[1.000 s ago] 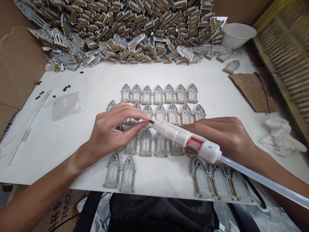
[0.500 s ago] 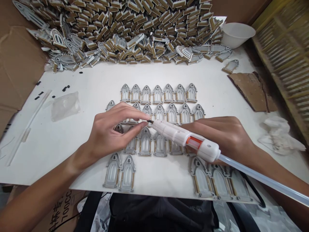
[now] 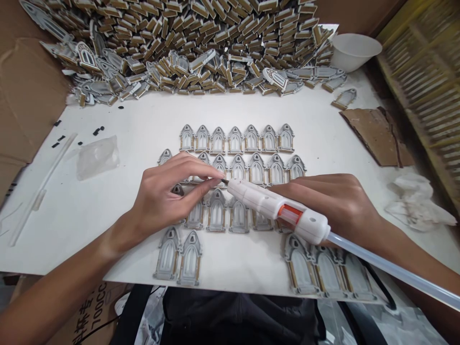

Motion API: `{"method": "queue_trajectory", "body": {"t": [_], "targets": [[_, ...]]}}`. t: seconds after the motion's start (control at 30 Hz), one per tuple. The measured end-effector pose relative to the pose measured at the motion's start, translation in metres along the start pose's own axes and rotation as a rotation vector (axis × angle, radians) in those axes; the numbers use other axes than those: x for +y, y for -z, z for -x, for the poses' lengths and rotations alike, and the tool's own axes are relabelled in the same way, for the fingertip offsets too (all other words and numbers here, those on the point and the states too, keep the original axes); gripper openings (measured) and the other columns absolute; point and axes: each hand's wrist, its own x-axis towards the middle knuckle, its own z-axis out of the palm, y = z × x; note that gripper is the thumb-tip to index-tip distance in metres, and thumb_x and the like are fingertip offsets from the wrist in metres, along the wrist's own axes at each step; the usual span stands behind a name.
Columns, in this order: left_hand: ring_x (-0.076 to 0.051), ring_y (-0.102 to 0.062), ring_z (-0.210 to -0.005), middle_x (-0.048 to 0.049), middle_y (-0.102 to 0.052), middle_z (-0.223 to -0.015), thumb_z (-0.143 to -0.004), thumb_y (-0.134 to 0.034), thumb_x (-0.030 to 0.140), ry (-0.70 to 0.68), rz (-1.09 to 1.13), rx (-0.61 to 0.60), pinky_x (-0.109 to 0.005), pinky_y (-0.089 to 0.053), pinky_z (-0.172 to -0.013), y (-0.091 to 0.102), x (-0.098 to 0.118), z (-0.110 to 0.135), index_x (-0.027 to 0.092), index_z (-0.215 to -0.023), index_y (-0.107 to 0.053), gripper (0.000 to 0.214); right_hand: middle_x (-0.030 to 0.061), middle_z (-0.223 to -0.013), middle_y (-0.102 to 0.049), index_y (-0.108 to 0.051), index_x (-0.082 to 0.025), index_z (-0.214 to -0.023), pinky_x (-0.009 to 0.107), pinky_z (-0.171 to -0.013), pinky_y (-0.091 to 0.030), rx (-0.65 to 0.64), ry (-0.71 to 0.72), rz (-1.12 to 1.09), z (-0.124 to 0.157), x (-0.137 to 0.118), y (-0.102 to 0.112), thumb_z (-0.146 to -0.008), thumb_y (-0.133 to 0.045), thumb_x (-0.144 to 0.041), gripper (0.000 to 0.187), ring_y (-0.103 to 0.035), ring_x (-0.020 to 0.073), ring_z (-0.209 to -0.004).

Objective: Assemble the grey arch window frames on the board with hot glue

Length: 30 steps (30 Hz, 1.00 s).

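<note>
My right hand (image 3: 338, 201) is closed around a white glue gun (image 3: 276, 208) with an orange window and a clear glue stick trailing back to the right. Its dark nozzle points left at my left hand (image 3: 172, 191), whose thumb and forefinger are pinched together right at the nozzle tip, over something too small to make out. Both hands hover above rows of small grey arched window pieces (image 3: 235, 140) laid flat on a white board (image 3: 143, 124). More such pieces lie near the front edge, two (image 3: 179, 254) on the left and three (image 3: 328, 270) on the right.
A big heap of stacked window pieces (image 3: 201, 43) fills the back of the board. A white bowl (image 3: 354, 50) stands at the back right, torn cardboard (image 3: 375, 136) and crumpled tissue (image 3: 417, 201) to the right, and a clear plastic bag (image 3: 97, 155) to the left.
</note>
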Motion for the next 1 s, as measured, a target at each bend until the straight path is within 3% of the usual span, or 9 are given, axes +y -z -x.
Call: {"method": "queue_trajectory", "body": {"t": [0.27, 0.8, 1.0], "targets": [[-0.025, -0.079, -0.092, -0.0026, -0.085, -0.102, -0.094, -0.081, 0.009, 0.029, -0.004, -0.006, -0.044, -0.065, -0.08, 0.0002, 0.0006, 0.0015, 0.031, -0.119, -0.08, 0.034, -0.002, -0.069, -0.063, -0.066, -0.026, -0.12, 0.036, -0.054, -0.032, -0.01, 0.0, 0.022, 0.0006, -0.0009, 0.001, -0.105, -0.057, -0.025, 0.017, -0.049, 0.0153, -0.053], [-0.023, -0.079, -0.093, -0.0022, -0.084, -0.099, -0.094, -0.08, 0.007, 0.094, 0.053, -0.025, -0.044, -0.066, -0.082, 0.0, 0.0027, 0.0011, 0.03, -0.111, -0.08, 0.029, -0.0002, -0.069, -0.065, -0.07, -0.028, -0.114, 0.036, -0.055, -0.034, -0.026, -0.054, 0.024, 0.0022, -0.0001, 0.0, -0.109, -0.055, -0.033, 0.017, -0.053, 0.0163, -0.055], [-0.024, -0.079, -0.094, -0.0027, -0.084, -0.099, -0.094, -0.08, 0.009, 0.109, 0.066, -0.03, -0.044, -0.067, -0.082, 0.001, 0.0022, 0.0029, 0.03, -0.11, -0.08, 0.027, -0.0024, -0.069, -0.062, -0.068, -0.027, -0.116, 0.036, -0.054, -0.033, 0.0, -0.013, 0.012, 0.0, -0.001, 0.0005, -0.105, -0.059, -0.027, 0.014, -0.053, 0.0158, -0.054]]}}
